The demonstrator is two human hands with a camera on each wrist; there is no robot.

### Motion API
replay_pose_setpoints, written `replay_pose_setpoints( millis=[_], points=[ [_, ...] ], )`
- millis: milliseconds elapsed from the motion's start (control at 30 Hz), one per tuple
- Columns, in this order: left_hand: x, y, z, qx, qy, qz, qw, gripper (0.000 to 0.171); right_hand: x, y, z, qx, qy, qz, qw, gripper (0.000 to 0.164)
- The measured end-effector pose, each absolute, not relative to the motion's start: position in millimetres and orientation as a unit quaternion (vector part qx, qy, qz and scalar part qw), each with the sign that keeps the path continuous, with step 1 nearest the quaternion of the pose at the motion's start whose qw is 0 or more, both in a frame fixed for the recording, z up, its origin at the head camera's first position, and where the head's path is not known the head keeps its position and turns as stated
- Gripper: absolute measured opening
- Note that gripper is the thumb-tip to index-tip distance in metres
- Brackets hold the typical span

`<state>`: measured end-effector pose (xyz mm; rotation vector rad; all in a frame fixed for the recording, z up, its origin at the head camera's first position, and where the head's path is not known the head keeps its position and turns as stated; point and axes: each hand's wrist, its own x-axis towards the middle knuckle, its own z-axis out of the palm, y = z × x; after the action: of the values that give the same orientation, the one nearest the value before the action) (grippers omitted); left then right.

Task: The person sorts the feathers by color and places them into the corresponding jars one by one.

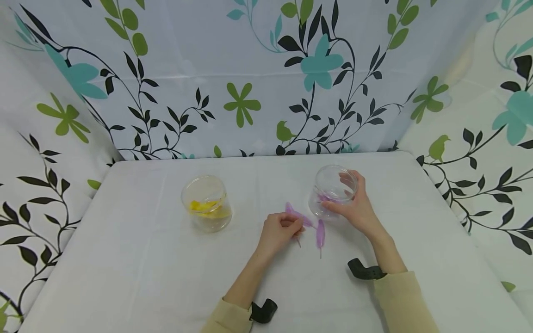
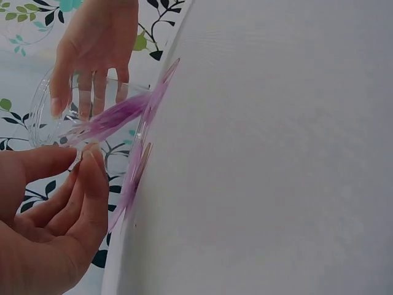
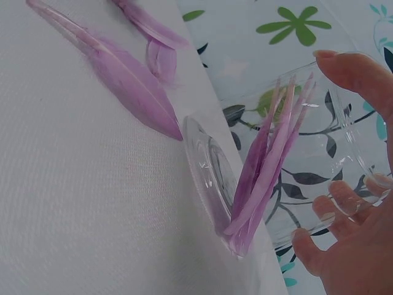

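Note:
My right hand (image 1: 357, 206) holds a clear glass cup (image 3: 288, 203), thumb on one side and fingers on the other. Several light purple feathers (image 3: 270, 160) stand in the cup, quills toward its rim. Left of it, my left hand (image 1: 278, 233) is over the table, thumb and fingertips brought close together beside a purple feather (image 1: 297, 215); whether they pinch anything is not discernible. Another purple feather (image 1: 320, 232) lies just in front of the cup. The left wrist view shows my left hand (image 2: 58, 209) close to the feathers in the cup (image 2: 116, 120).
A second clear glass cup (image 1: 214, 222) stands to the left on the white table (image 1: 145, 277), with yellow feather-like pieces (image 1: 204, 206) inside. Patterned cloth (image 1: 187, 69) hangs behind the table and at both sides.

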<state>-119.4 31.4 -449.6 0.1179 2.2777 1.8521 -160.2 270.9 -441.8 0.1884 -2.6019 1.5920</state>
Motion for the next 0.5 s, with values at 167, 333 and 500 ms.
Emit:
replay_pose_setpoints(
  millis=[167, 333, 500],
  points=[
    [-113.0, 28.2, -450.2, 0.047, 0.84, 0.528, 0.113, 0.015, -159.4, 270.6, -440.7, 0.057, -0.852, 0.519, 0.04, 0.102],
    [-105.3, 27.9, -446.3, 0.073, 0.896, 0.427, 0.093, 0.02, -159.1, 270.1, -440.3, 0.058, -0.85, 0.522, 0.04, 0.102],
    [-101.7, 27.4, -443.7, 0.091, 0.921, 0.373, 0.064, 0.017, -158.7, 269.0, -440.8, 0.06, -0.848, 0.526, 0.041, 0.102]
  ],
)
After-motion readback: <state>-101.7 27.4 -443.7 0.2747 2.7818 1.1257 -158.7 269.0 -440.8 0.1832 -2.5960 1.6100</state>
